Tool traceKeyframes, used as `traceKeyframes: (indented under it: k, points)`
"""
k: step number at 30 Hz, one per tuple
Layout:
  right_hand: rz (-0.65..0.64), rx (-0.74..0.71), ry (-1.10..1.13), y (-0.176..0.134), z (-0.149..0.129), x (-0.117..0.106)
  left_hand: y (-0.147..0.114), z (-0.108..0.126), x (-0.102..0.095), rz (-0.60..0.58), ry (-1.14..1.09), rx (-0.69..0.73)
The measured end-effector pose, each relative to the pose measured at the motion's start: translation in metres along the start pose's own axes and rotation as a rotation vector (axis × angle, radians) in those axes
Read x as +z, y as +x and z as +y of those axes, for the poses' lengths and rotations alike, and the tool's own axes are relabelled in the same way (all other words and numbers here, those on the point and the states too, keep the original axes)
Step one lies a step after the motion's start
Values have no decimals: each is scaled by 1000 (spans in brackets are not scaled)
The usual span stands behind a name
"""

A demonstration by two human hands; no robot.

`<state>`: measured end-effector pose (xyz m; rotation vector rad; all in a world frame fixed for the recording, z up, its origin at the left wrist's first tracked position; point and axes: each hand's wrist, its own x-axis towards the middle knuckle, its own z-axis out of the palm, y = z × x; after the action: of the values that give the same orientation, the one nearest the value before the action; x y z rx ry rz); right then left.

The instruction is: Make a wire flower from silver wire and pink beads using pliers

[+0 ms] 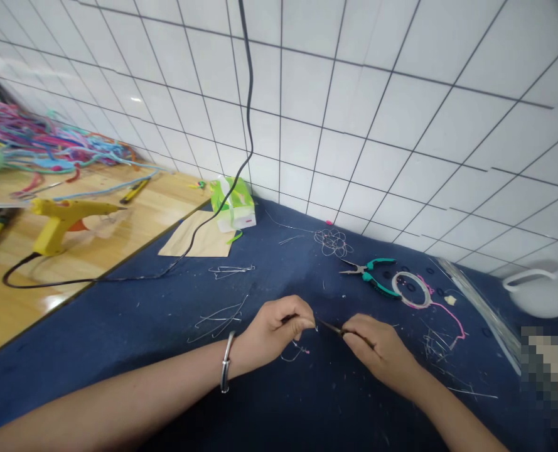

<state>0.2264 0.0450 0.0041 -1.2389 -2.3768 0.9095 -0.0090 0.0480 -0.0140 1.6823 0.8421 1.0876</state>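
Observation:
My left hand point(273, 329) is closed in a pinch, a tiny bit of thin wire point(316, 327) showing at its fingertips. A bent wire loop with a pink bit point(300, 350) shows just below those fingers; whether it joins the pinched wire I cannot tell. Wrapped round a dark, narrow-tipped tool point(330, 327), my right hand point(377, 351) points it at the left fingertips. Most of this tool is hidden in the palm, so its kind is unclear. Behind the hands lie teal-handled pliers point(370, 273) with parted jaws and a wire flower shape point(332, 242).
Bent wire pieces point(222, 320) lie left of my hands, more wires point(436, 345) to the right. A white ring point(411, 290) with pink cord sits beside the pliers. Further left are a tissue pack point(234, 210), a yellow glue gun point(66, 220) with a black cable, and coloured pipe cleaners point(48, 141).

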Motion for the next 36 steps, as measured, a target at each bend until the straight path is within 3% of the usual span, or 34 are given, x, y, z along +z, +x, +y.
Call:
traceKeyframes:
  k: [3, 6, 9, 36]
  points:
    - [306, -299, -505, -2, 10, 3, 2, -3, 0, 10, -147, -182]
    - [435, -464, -811, -5, 15, 3, 4, -4, 0, 8, -252, -248]
    - [517, -524, -931, -7, 13, 1, 4, -4, 1, 7, -302, -273]
    - [479, -529, -1024, -8, 8, 5, 4, 1, 3, 10, -397, -336]
